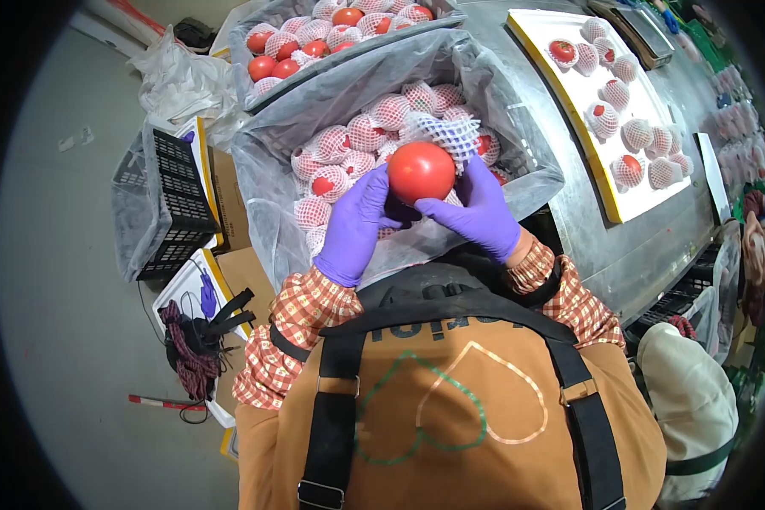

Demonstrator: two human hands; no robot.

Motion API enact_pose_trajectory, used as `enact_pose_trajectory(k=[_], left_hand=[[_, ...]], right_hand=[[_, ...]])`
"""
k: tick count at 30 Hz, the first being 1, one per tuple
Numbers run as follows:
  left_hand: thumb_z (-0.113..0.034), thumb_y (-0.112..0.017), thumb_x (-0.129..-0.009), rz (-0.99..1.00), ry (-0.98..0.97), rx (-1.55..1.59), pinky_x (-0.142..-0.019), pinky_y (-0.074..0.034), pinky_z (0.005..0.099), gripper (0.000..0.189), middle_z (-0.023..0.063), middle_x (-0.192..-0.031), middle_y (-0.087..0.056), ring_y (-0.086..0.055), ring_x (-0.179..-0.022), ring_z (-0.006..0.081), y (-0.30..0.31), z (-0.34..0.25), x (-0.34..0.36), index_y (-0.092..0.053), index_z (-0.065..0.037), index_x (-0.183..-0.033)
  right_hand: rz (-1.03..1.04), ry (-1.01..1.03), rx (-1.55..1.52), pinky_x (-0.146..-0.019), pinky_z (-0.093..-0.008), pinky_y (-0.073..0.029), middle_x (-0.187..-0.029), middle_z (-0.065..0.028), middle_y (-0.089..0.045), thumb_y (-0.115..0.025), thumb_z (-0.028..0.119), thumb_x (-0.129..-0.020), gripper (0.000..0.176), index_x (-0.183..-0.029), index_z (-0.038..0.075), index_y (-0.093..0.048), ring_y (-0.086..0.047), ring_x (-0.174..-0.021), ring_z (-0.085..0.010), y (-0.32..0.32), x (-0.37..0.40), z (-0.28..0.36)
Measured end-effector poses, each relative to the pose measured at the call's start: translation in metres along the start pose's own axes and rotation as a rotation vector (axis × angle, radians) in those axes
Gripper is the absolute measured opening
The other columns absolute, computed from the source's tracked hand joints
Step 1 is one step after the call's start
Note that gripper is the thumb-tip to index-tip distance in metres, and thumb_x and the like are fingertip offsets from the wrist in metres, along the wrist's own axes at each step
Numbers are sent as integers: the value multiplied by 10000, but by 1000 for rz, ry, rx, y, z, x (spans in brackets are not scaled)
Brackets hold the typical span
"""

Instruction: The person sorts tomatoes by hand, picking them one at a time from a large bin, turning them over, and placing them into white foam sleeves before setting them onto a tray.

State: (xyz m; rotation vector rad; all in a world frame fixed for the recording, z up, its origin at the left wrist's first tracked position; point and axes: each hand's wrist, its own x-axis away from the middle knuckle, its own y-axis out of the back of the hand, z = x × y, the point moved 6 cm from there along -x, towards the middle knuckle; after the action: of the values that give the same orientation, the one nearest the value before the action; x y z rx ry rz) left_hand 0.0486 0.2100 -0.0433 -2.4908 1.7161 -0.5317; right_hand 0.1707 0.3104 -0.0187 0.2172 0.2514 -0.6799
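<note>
A large bare red tomato (421,172) is held up over the lined crate by both hands. My left hand (353,229), in a purple glove, closes on its left side. My right hand (482,204), gloved alike, has its thumb at the tomato's lower edge. Its other fingers reach up at the right, where a white foam net sleeve (452,134) sticks out behind the tomato. Below the hands, several tomatoes in foam nets (391,111) fill the crate (272,161), which has a grey plastic liner.
Another lined crate of tomatoes (314,48) stands behind. On the metal table (654,246) at right lies a white, yellow-edged tray (599,127) with several netted tomatoes. A black basket (178,187) and a cardboard box (226,195) are at left, with straps and cords (200,340) below.
</note>
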Motion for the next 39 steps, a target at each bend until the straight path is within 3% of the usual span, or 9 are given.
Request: enact_pose_trajectory(k=[2, 6, 8, 13, 22, 23, 29, 32, 39], left_hand=[[-352, -457, -986, -69, -71, -30, -670, -532, 250, 424, 86, -968, -615, -627, -774, 128, 9, 1, -5, -532, -19, -1237], [-275, -437, -980, -90, 105, -80, -767, -544, 314, 380, 115, -1073, -614, -637, -948, 202, 22, 10, -20, -514, -11, -1243], [-238, -445, -972, 76, 281, 427, -872, -522, 374, 399, 130, -1225, -560, -583, -1096, 239, -2, 29, -22, -460, -21, -1306], [-172, -451, -962, 184, 228, 491, -940, -487, 392, 420, 119, -1303, -513, -546, -1159, 242, -24, 23, -19, -410, -11, -1347], [29, -503, -823, -233, -326, -214, -896, -443, 227, 483, 106, -1251, -522, -525, -1037, 110, -2, -20, -29, -445, 22, -1303], [105, -504, -745, -269, -399, -208, -764, -454, 214, 548, 61, -1126, -550, -497, -813, 89, -8, -30, -24, -488, -4, -1282], [10, -644, -800, 57, -947, -788, -823, -500, 308, 481, 164, -1193, -568, -609, -977, 232, -60, -60, 14, -487, 8, -1254], [-109, -675, -811, 89, -859, -818, -841, -495, 378, 543, 152, -1149, -570, -592, -959, 334, -68, -53, 14, -463, -44, -1307], [-275, -807, -674, 71, -665, -760, -1133, -219, 409, 1029, 241, -1453, -265, -230, -1382, 381, -48, -33, -2, -187, 14, -1444]], right_hand=[[-12, -345, -475, -1029, -348, -379, -1290, -142, -488, -750, 183, -774, 740, -1362, -7, -342, -464, -1220, -190, 2, 5, -6], [20, -361, -926, -988, -330, -425, -1302, -122, -488, -666, 194, -830, 630, -1366, 44, -372, -525, -1165, -199, 5, 9, -4], [31, -390, -957, -985, -328, -430, -1296, -120, -501, -656, 235, -836, 629, -1362, 31, -377, -529, -1165, -206, 8, 16, -8], [49, -559, -1107, -994, -305, -420, -1280, -118, -521, -672, 263, -827, 642, -1345, 2, -396, -536, -1164, -207, 13, 31, -25], [66, -443, -623, -1008, -313, -403, -1278, -104, -511, -685, 174, -797, 662, -1371, 34, -385, -514, -1165, -174, 17, 13, -20], [72, -446, -625, -1008, -313, -403, -1278, -104, -511, -685, 174, -797, 662, -1371, 34, -385, -514, -1165, -174, 16, 11, -19], [15, -193, -424, -1029, -324, -382, -1327, -100, -472, -708, 139, -788, 700, -1386, 9, -367, -482, -1196, -169, 31, -3, -17], [-41, -198, -487, -1025, -315, -379, -1338, -103, -470, -662, 119, -806, 659, -1385, 3, -370, -480, -1204, -174, 30, -1, -16], [-13, -307, -468, -1071, -369, -325, -1365, -140, -452, -634, 219, -817, 660, -1367, -28, -366, -435, -1266, -236, 23, 1, -32]])
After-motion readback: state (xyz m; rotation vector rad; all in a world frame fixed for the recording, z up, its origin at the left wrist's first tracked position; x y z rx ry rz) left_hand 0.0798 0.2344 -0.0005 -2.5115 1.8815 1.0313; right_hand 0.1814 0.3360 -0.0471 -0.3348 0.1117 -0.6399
